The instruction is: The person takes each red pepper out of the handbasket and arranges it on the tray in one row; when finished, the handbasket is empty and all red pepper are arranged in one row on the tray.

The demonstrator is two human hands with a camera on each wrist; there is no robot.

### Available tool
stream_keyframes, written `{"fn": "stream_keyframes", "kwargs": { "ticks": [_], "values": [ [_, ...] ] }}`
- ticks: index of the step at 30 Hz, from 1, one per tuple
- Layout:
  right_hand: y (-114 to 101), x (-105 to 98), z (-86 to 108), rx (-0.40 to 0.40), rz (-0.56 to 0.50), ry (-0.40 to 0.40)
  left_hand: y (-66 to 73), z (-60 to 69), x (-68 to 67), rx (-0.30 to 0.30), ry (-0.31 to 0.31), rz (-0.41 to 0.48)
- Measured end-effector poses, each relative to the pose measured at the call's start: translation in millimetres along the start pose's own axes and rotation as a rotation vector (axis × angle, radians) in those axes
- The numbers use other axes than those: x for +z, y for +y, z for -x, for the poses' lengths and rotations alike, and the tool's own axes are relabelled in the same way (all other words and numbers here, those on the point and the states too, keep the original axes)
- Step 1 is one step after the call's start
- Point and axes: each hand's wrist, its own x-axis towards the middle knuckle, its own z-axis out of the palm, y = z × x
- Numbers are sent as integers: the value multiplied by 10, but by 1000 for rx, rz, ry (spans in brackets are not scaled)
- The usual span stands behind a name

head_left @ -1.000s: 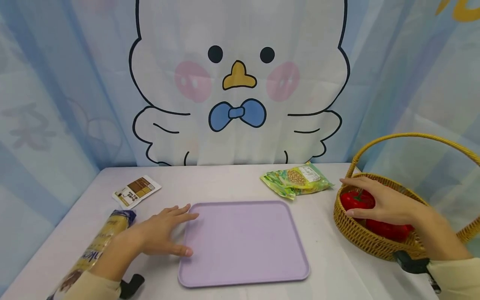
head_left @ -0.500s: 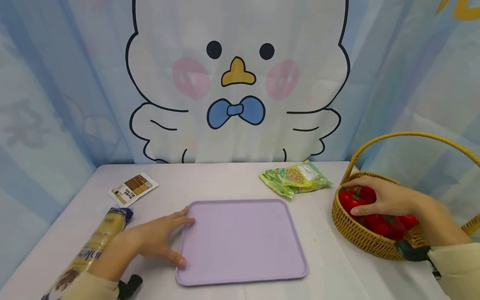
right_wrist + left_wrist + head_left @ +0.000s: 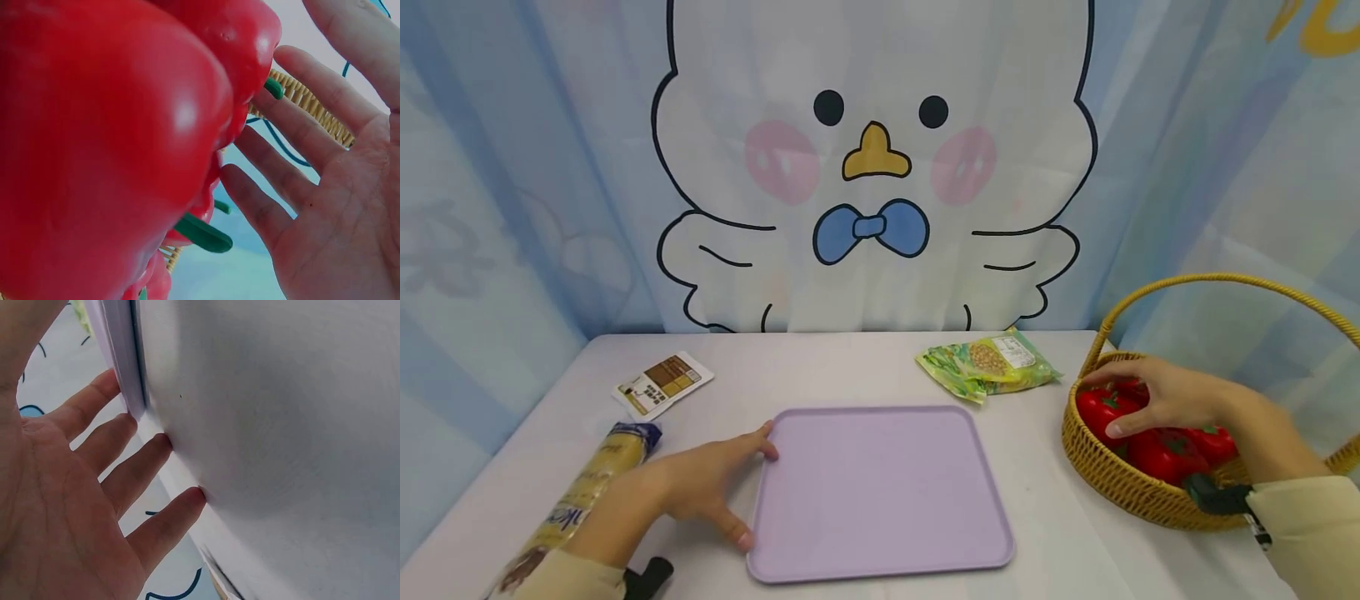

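Note:
In the head view my left hand (image 3: pixel 700 487) lies at the left rim of a flat lilac tray (image 3: pixel 883 496), thumb and index finger spread along it. The left wrist view shows its fingers extended, with some fingertips against the tray's edge (image 3: pixel 119 344) and others on the white table. My right hand (image 3: pixel 1183 398) is lowered into a wicker basket (image 3: pixel 1093 457) above several glossy red bell peppers (image 3: pixel 1165 457). From the right wrist, its fingers look loosely extended beside a large red pepper (image 3: pixel 181 119) with a green stem; fingertips reach a pepper behind, contact unclear.
A green and yellow bag (image 3: pixel 988 365) printed with beans lies behind the tray. At the left are a small brown and white pouch (image 3: pixel 664 385) and a long yellow packet (image 3: pixel 602 479), partly covered by my left forearm. The basket's tall handle (image 3: pixel 1217 277) arches over my right hand.
My left hand has drawn back left, its fingers shifting from over the tray to its rim. My right hand's fingers and thumb have dipped in closer around the front-left pepper.

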Motion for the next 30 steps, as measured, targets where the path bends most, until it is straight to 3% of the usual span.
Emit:
{"fn": "stream_keyframes", "kwargs": {
  "ticks": [10, 21, 30],
  "values": [
    [13, 21, -30, 15, -9, -15, -14, 10, 8, -22, 5, -12],
    [21, 72, -70, 33, 34, 26, -19, 54, -7, -51, -5, -7],
    [87, 67, -60, 58, 9, -23, -12, -4, 13, -51, -9, -25]
  ]
}}
